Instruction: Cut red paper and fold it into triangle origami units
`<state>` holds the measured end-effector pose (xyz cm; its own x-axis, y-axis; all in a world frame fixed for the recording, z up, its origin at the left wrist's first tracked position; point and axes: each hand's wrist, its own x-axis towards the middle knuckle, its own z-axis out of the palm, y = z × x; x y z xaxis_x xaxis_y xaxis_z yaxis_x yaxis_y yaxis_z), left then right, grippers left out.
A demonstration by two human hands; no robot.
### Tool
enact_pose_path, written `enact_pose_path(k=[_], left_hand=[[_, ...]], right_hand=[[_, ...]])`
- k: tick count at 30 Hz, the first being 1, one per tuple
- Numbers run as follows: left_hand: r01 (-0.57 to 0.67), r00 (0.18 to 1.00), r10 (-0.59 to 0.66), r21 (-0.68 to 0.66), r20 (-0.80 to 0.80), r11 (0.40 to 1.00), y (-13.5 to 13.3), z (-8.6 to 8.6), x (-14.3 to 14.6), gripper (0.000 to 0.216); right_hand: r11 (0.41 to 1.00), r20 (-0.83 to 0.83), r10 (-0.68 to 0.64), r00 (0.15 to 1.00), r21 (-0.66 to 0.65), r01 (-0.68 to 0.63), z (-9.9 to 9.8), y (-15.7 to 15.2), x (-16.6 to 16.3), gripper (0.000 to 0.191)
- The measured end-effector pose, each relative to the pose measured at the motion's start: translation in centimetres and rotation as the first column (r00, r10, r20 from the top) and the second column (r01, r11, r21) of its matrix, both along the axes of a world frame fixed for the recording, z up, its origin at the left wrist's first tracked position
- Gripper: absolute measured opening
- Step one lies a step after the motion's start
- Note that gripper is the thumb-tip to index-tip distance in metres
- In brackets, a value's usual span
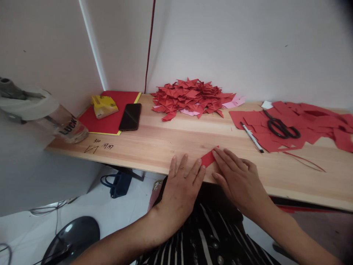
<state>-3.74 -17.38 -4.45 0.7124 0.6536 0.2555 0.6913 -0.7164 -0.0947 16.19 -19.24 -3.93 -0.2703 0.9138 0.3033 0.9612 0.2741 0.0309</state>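
A small folded strip of red paper [208, 158] lies near the front edge of the wooden desk. My left hand [183, 184] rests flat with its fingers apart, its index finger and thumb touching the strip's left end. On the other side, my right hand [238, 171] has its fingers stretched out, the fingertips on the strip's right end and the thumb held away. Fingers cover both ends of the strip in part. Behind the hands, a heap of folded red paper pieces [190, 97] sits against the wall, with a few pink ones among them.
Black-handled scissors [282, 128] and a marker [252, 138] lie on red paper scraps [311, 121] at right. At left are a phone [130, 117], a yellow packet [104, 106] on red sheets [110, 126], and a clear bottle [66, 123].
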Motion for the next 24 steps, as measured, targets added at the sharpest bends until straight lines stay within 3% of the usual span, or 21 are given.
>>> enact_pose_path(k=[5, 17, 24], left_hand=[[0.008, 1.0, -0.008, -0.01, 0.007, 1.0, 0.4, 0.0, -0.2, 0.05], [0.074, 0.996, -0.068, -0.093, 0.059, 0.993, 1.7, 1.4, -0.6, 0.04], [0.109, 0.993, -0.105, -0.07, 0.056, 0.992, 2.4, 1.1, -0.6, 0.037]], right_hand=[[0.978, 0.002, 0.196, 0.981, -0.067, -0.196, -0.1, -0.7, -0.6, 0.06], [0.998, 0.019, 0.065, 0.998, -0.01, -0.065, -0.2, -0.8, -0.2, 0.046], [0.999, 0.026, 0.031, 0.999, 0.028, -0.032, -0.2, -1.5, -0.1, 0.044]])
